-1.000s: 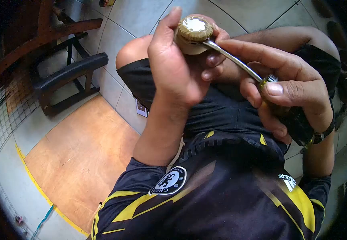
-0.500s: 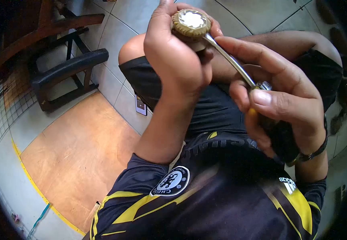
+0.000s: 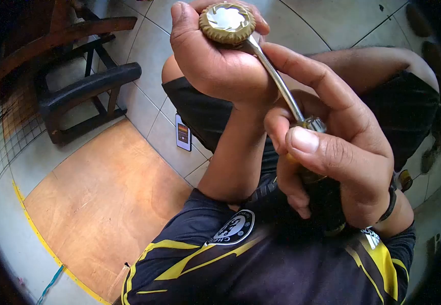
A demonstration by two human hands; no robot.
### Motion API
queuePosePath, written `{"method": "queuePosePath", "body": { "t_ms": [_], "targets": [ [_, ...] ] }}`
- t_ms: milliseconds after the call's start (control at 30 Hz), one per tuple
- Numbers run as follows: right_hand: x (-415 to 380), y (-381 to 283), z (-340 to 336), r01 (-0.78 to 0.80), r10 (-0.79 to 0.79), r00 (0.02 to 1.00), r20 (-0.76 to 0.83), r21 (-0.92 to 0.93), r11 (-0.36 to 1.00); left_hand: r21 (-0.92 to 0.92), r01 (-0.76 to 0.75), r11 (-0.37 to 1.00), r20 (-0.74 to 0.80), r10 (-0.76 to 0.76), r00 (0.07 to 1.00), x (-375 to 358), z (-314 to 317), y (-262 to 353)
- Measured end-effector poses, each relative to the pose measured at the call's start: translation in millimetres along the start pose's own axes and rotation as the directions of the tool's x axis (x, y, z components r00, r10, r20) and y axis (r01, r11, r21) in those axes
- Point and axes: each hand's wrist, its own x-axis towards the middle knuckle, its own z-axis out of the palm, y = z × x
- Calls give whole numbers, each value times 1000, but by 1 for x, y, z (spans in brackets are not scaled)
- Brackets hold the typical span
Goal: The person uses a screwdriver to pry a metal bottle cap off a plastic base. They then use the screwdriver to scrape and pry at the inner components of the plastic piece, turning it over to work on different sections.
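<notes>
A round tan piece (image 3: 227, 23) with a notched, rope-like rim and a bright white centre ringed by slanted cuts is held up in my left hand (image 3: 225, 68). My left fingers curl behind it and the thumb points up beside it. My right hand (image 3: 340, 127) is wrapped round the dark handle of a screwdriver (image 3: 280, 84), or a similar flat-tipped tool. Its metal shaft slants up to the left, and the flat tip meets the lower right rim of the piece. The index finger reaches along the shaft. Most of the handle is hidden by my palm.
A phone (image 3: 183, 133) lies on the tiled floor beside my leg. To the left is a brown board (image 3: 103, 198) with a yellow strip (image 3: 37, 231) along its edge. Dark wooden furniture (image 3: 88, 89) stands at the upper left. My crossed legs are below my hands.
Both hands have shifted left with the piece and the tool. The piece is tilted more toward me, and the tool's tip remains at its lower right rim.
</notes>
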Motion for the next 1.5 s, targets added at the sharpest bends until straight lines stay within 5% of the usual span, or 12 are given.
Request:
{"method": "queuePosePath", "body": {
  "t_ms": [267, 300, 533, 767, 833, 900, 967, 1033, 1133, 1300, 1333, 1500],
  "targets": [
    [9, -10, 35, -127, 79, 982, -172, -289, 949, -104, 55, 993, -87, -64, 994, 6, -5, -12],
    [15, -3, 9, -173, 177, 978, -108, 49, 984, 51, 7, 999, -49, -5, 999, 4, -7, -17],
    [-10, -42, -55, -131, 109, 976, 187, 111, 985, -178, 127, 976, 675, 27, 737, -13, -19, -10],
    [-24, -63, -96, -267, 304, 923, 237, -178, 947, 91, -84, 992, 815, -26, 579, -3, -35, -6],
    [-34, -70, -104, -253, 321, 915, 246, -272, 929, -187, 293, 938, 753, -55, 656, 6, -43, -2],
    [-40, -71, -103, -229, 272, 946, 177, -230, 946, -136, 325, 936, 783, -99, 615, 3, -46, 7],
    [-32, -56, -94, 107, -80, 992, 93, -337, 935, -162, 453, 877, 793, -158, 589, -11, -40, 13],
    [-11, -62, -114, 524, -228, 846, 482, -674, 520, -178, 464, 868, 788, -157, 596, -20, -32, 13],
    [-10, -58, -78, 452, -293, 892, 343, -678, 580, -258, 537, 803, 758, -176, 628, -31, -24, 17],
    [20, -59, -54, 828, -693, 500, 520, -521, 206, -107, 378, 919, 626, -233, 744, -47, -15, 29],
    [19, -63, -72, 696, -561, 613, 557, -716, 49, -109, 373, 921, 639, -222, 736, -47, -17, 29],
    [34, -59, -83, 758, -604, 506, 616, -651, -29, -81, 392, 916, 639, -254, 726, -46, -17, 22]
  ]
}}
